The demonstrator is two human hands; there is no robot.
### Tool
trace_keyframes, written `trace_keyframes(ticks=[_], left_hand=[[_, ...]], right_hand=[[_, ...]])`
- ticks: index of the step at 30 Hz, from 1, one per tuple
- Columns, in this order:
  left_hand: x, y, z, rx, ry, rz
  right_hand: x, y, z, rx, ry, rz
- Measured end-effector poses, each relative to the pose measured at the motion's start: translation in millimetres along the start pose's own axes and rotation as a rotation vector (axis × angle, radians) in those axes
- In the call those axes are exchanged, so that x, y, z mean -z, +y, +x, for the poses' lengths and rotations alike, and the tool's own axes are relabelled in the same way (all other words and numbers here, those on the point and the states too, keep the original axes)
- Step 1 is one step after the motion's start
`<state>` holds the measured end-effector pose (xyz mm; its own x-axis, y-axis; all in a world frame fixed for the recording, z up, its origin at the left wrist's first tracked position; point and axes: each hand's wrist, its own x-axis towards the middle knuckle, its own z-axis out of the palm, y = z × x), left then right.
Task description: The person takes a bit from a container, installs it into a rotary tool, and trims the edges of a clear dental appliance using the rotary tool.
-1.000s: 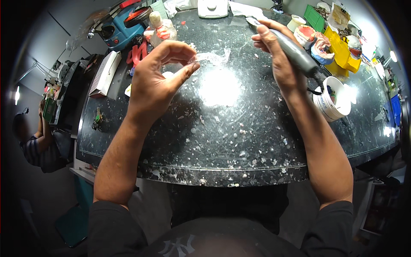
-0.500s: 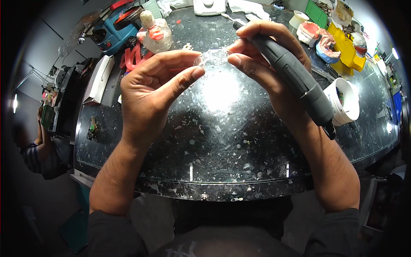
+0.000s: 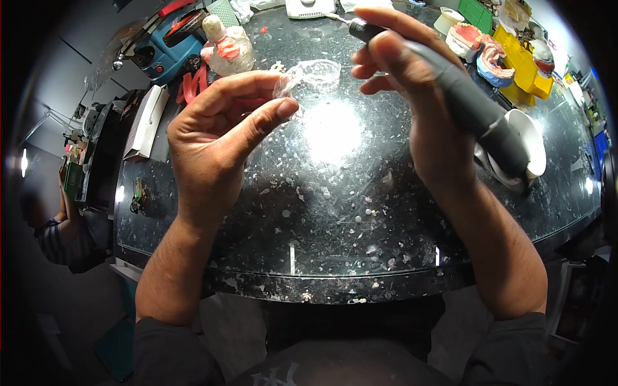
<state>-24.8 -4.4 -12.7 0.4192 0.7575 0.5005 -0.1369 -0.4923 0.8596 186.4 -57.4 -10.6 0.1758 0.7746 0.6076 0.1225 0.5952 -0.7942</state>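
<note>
Between its thumb and fingers, my left hand pinches one end of a clear plastic dental aligner; the curved, tooth-shaped shell reaches out to the right. My right hand is wrapped round a black rotary tool handpiece, whose thin bit points up and left. The handpiece lies slanted across the hand, with its thick end over a white cup. Bit and aligner are apart. Some of the right fingers are slightly blurred.
Dental plaster models and a yellow bin stand at the right, near the white cup. At the left are a blue machine, a bottle-like clear container and a white box. Another person's arm shows far left.
My right hand has let go of the aligner and moved slightly right, turning with the handpiece. The aligner now stays in my left hand alone, which has shifted a little left.
</note>
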Motion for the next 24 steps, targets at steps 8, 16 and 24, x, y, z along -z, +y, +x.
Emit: trace_keyframes(ticks=[8,16,24], left_hand=[[0.3,-1.6,2.2,0.006,0.021,-0.05],[2.2,-2.5,2.9,0.007,0.052,-0.005],[1.8,-3.5,1.8,-0.006,0.043,-0.029]], right_hand=[[-1.2,-4.4,-1.6,0.086,0.06,-0.018],[-17.4,-19.7,-9.4,0.014,0.101,0.087],[-11.8,-19.8,-7.9,-0.022,0.144,0.128]])
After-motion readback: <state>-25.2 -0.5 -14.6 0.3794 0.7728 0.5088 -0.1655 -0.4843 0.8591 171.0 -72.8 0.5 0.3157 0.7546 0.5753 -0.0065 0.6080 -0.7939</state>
